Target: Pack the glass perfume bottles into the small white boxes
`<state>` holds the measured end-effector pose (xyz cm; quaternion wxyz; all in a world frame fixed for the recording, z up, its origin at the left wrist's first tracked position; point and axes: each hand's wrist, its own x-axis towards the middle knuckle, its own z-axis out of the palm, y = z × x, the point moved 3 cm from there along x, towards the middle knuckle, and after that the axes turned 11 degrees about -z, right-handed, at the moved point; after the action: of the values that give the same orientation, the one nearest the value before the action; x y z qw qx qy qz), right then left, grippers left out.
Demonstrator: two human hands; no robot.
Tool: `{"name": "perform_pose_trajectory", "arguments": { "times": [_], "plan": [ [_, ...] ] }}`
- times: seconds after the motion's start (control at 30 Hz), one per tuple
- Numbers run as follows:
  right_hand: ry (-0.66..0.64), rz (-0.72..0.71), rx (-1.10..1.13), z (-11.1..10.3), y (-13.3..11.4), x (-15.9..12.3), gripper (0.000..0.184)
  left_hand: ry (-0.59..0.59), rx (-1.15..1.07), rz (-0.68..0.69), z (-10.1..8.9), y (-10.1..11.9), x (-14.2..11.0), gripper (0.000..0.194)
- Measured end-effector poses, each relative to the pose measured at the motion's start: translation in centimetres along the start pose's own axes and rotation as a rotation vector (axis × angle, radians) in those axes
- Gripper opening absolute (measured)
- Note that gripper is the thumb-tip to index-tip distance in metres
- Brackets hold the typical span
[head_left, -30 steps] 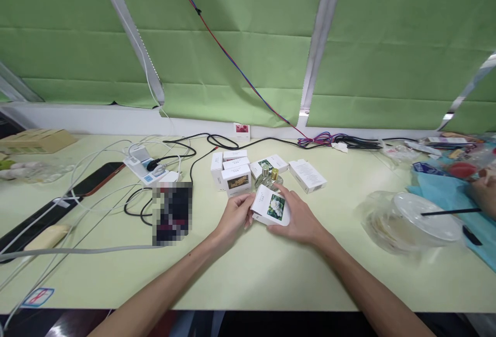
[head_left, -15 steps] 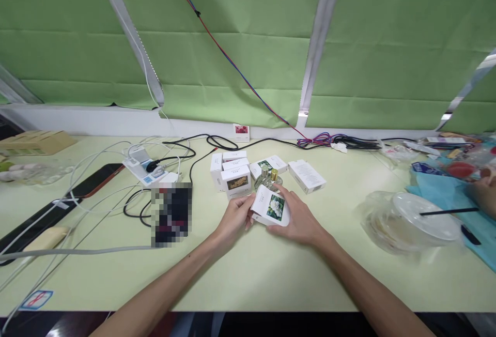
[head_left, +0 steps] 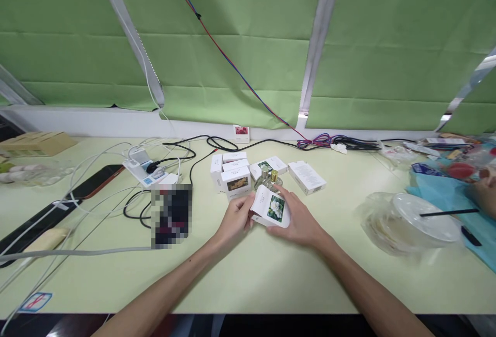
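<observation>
Between my two hands is a small white carton [head_left: 267, 207] with a white flower picture on its face, tilted above the table. My left hand [head_left: 235, 218] pinches its left end, some fingertips hidden behind it. Around its right side curl the fingers of my right hand [head_left: 300, 218]. Just beyond the carton stand small glass bottles [head_left: 274, 177], one with a gold cap and one with a silver cap. A cluster of white cartons [head_left: 236, 181] stands to their left. Behind the bottles lies another flower carton [head_left: 277, 165], and a plain-faced white carton [head_left: 307, 177] lies to the right.
A power strip [head_left: 141, 167] with tangled cables lies left, near a pixelated dark patch. A bagged cup with a white lid [head_left: 426, 215] and black straw stands right. Another person's hand [head_left: 484, 192] shows at the right edge. A small carton [head_left: 241, 134] leans at the back wall.
Almost nothing differs. Both hands keep the carton in nearly the same place, and the whole view has shifted very slightly.
</observation>
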<state>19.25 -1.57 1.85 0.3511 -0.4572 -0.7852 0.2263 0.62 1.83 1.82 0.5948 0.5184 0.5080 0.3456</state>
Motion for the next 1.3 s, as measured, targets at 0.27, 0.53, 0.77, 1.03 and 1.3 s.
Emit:
{"name": "perform_pose_trajectory", "arguments": {
  "times": [0.27,0.53,0.77,1.03,1.3],
  "plan": [
    [0.055,-0.075,0.092,-0.1,0.1,0.0,0.099,0.063,0.198,0.246,-0.3,1.7,-1.7,0.062],
    [0.089,-0.13,0.21,-0.2,-0.7,0.0,0.102,0.067,0.447,0.599,-0.6,1.6,-3.0,0.048],
    [0.123,-0.183,0.329,0.0,-1.4,0.0,0.105,0.11,0.524,0.947,-0.6,1.6,-3.5,0.043],
    [0.14,-0.237,0.317,0.5,-0.9,-0.3,0.106,0.187,0.456,1.13,-0.4,2.2,-4.0,0.038],
    [0.107,-0.244,0.246,0.6,-0.9,-0.5,0.092,0.159,0.52,1.107,-0.2,2.1,-3.8,0.037]
  ]
}}
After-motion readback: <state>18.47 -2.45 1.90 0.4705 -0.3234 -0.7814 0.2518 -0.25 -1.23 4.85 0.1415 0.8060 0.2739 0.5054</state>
